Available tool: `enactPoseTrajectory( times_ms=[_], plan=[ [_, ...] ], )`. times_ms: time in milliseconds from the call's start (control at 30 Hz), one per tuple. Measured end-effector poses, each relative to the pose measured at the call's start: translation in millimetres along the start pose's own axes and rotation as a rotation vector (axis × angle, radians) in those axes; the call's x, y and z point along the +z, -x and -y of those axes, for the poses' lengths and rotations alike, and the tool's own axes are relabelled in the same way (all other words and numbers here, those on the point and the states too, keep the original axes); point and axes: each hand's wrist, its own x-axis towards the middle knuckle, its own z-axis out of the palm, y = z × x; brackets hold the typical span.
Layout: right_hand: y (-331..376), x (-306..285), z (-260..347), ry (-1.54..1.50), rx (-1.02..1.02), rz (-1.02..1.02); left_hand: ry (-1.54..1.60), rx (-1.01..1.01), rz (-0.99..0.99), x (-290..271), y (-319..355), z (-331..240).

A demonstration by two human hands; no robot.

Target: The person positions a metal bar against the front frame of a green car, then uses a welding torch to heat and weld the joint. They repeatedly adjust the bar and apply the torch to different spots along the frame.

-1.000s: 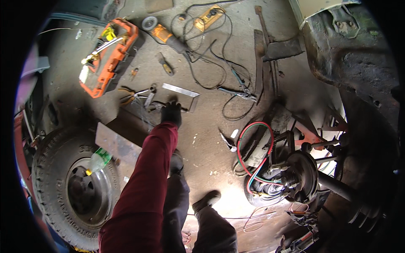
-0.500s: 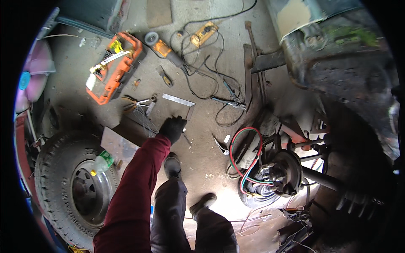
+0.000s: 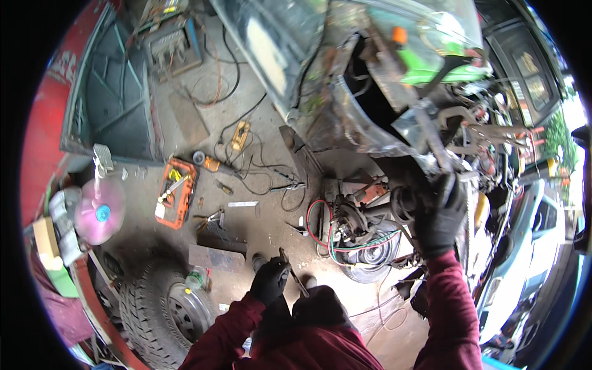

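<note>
My left hand (image 3: 269, 281), in a black glove, is closed around a slim, long metal tool (image 3: 298, 280) in front of my body; its exact kind is unclear. The tool slants, with one end above my fist and the other toward my legs. At the right, my gloved right hand (image 3: 439, 222) is raised beside the vehicle's stripped front end (image 3: 385, 139). Its fingers look stretched forward and apart, with nothing visible in them. Whether the fingertips touch the metal is hard to tell. Below and left of it sits a wheel hub assembly (image 3: 350, 225).
On the floor lie an orange toolbox (image 3: 192, 196), an angle grinder (image 3: 213, 164) with its cord, a metal square (image 3: 243, 204) and pliers (image 3: 201, 223). A large tyre (image 3: 148, 308) stands at lower left, near a spinning fan (image 3: 102, 213). Red and green hoses (image 3: 310, 229) loop beside the hub.
My left hand has come up from the floor near the metal square and now holds the slim tool. My right arm has entered at the right. The view has swung up toward the vehicle.
</note>
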Motion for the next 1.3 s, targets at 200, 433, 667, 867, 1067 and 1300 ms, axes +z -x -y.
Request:
enactPoseTrajectory(
  times_ms=[200, 433, 667, 867, 1067, 1300],
  plan=[
    [-4, -14, 0, -0.055, 0.067, 0.108, -0.015, 0.042, 0.084, -33, -21, -89],
    [-4, -26, -10, -0.330, 0.103, 0.130, -0.229, 0.208, 0.102, -63, -70, -175],
    [67, -72, 33, -1.116, 0.250, 0.041, -0.238, 0.470, -0.046, -70, -116, -243],
    [67, -59, 60, -1.761, 0.603, 0.681, -0.224, 0.614, 0.076, -70, -156, -261],
    [28, -64, 63, -1.866, 0.607, 0.663, -0.151, 0.761, 0.248, -90, -209, -245],
    [-3, -42, 77, -1.736, 0.694, 0.457, -0.218, 0.895, 0.490, -100, -260, -219]
  ],
)
